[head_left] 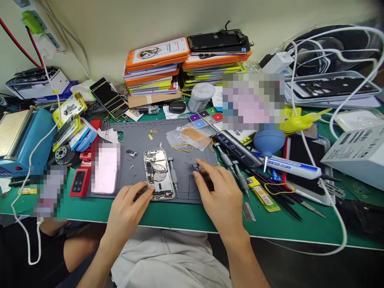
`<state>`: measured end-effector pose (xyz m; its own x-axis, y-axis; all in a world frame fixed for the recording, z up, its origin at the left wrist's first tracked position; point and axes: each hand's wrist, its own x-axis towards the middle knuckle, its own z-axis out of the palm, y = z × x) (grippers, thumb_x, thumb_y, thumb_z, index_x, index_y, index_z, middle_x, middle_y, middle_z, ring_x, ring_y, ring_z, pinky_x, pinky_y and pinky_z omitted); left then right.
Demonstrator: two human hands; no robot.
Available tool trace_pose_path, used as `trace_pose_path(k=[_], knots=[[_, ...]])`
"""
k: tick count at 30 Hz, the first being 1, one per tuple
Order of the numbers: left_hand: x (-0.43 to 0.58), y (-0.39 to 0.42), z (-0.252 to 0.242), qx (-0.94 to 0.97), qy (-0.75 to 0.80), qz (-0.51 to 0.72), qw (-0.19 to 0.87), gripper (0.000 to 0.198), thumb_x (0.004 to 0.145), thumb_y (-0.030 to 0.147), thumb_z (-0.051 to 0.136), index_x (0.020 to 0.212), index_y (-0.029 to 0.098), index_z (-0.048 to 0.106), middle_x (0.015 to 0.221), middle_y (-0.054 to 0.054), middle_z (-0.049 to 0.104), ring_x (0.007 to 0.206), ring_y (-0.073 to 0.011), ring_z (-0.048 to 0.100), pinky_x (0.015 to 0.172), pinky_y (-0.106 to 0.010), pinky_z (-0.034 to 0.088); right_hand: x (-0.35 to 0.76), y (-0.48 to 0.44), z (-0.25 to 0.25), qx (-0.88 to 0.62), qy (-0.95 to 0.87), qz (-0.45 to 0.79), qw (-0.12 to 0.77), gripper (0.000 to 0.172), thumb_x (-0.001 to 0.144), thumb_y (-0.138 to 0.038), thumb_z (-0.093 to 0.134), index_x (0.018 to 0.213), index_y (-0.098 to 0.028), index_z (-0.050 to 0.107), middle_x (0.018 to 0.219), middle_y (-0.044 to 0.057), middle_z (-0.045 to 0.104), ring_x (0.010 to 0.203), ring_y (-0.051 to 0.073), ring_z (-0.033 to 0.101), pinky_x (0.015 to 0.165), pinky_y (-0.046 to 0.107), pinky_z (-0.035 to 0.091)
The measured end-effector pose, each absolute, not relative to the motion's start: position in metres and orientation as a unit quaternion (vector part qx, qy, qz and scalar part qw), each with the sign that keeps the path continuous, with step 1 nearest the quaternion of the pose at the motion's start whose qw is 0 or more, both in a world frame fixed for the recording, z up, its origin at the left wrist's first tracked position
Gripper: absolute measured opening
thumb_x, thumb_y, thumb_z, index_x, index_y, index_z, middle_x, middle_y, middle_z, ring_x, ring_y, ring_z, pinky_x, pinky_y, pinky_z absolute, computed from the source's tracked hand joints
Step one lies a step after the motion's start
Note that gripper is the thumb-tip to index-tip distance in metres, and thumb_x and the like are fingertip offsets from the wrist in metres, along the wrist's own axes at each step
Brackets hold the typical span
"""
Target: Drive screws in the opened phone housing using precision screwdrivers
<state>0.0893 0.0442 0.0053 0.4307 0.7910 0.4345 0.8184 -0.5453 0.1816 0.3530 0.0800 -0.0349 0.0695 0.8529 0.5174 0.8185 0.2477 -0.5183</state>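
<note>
An opened phone (pixel 160 176) lies on the dark grey work mat (pixel 129 134), its inner parts and round coil showing. My left hand (pixel 129 204) is closed at its lower left edge, fingertips pressing on the frame. Right of the phone, my right hand (pixel 220 192) curls thumb and fingers around a dark-capped tool (pixel 196 166) that looks like a small screwdriver; the palm hides most of it. Another precision screwdriver (pixel 172 174) lies along the phone's right side. Small loose parts (pixel 131 153) are scattered to the left.
A pink phone (pixel 104 172) lies by a red device (pixel 79 182) on the left. Screwdrivers (pixel 240 176), a black pen-shaped tool (pixel 237 148), a blue air blower (pixel 268 142) and tweezers crowd the right. Stacked boxes (pixel 156 56) stand behind. A white cable (pixel 336 208) loops over the right edge.
</note>
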Motion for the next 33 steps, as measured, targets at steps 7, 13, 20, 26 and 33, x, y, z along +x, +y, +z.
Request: trace_pose_path(k=[7,13,20,26,33], knots=[[0.089,0.039,-0.005,-0.842,-0.47,-0.263,0.028,0.031,0.108,0.008,0.069,0.139,0.016,0.072,0.133,-0.011,0.081,0.106,-0.022,0.071,0.094,-0.038,0.063,0.356,0.081,-0.034,-0.605,-0.7,-0.056,0.374,0.025,0.11,-0.025,0.069,0.134,-0.022,0.076,0.108,0.009,0.08,0.097,0.027,0.071,0.089,0.039,0.057],[0.091,0.037,-0.009,-0.836,-0.477,-0.269,0.034,0.031,0.108,0.009,0.069,0.138,0.015,0.072,0.132,-0.011,0.081,0.106,-0.023,0.071,0.094,-0.038,0.063,0.336,0.073,-0.011,-0.518,-0.756,-0.061,0.396,0.026,0.106,-0.01,0.071,0.13,-0.02,0.073,0.109,0.008,0.084,0.101,0.024,0.074,0.094,0.039,0.056],[0.09,0.038,-0.011,-0.833,-0.482,-0.269,0.029,0.028,0.109,0.011,0.068,0.136,0.015,0.073,0.131,-0.011,0.082,0.106,-0.0239,0.071,0.094,-0.039,0.062,0.293,0.075,-0.014,-0.419,-0.838,-0.031,0.347,0.009,0.108,-0.013,0.069,0.114,-0.018,0.075,0.101,0.005,0.085,0.093,0.021,0.073,0.097,0.039,0.052],[0.091,0.037,-0.015,-0.835,-0.486,-0.255,0.042,0.027,0.109,0.012,0.065,0.135,0.015,0.073,0.131,-0.011,0.082,0.103,-0.0242,0.071,0.091,-0.04,0.06,0.292,0.074,-0.021,-0.417,-0.845,-0.041,0.332,0.014,0.106,-0.01,0.07,0.116,-0.017,0.075,0.105,0.007,0.086,0.097,0.021,0.075,0.101,0.039,0.053],[0.092,0.034,-0.016,-0.832,-0.486,-0.265,0.037,0.027,0.107,0.01,0.067,0.133,0.013,0.074,0.129,-0.013,0.082,0.102,-0.0239,0.071,0.088,-0.04,0.059,0.293,0.072,-0.021,-0.418,-0.849,-0.043,0.322,0.014,0.105,-0.01,0.07,0.115,-0.018,0.075,0.103,0.006,0.086,0.098,0.021,0.075,0.1,0.039,0.054]])
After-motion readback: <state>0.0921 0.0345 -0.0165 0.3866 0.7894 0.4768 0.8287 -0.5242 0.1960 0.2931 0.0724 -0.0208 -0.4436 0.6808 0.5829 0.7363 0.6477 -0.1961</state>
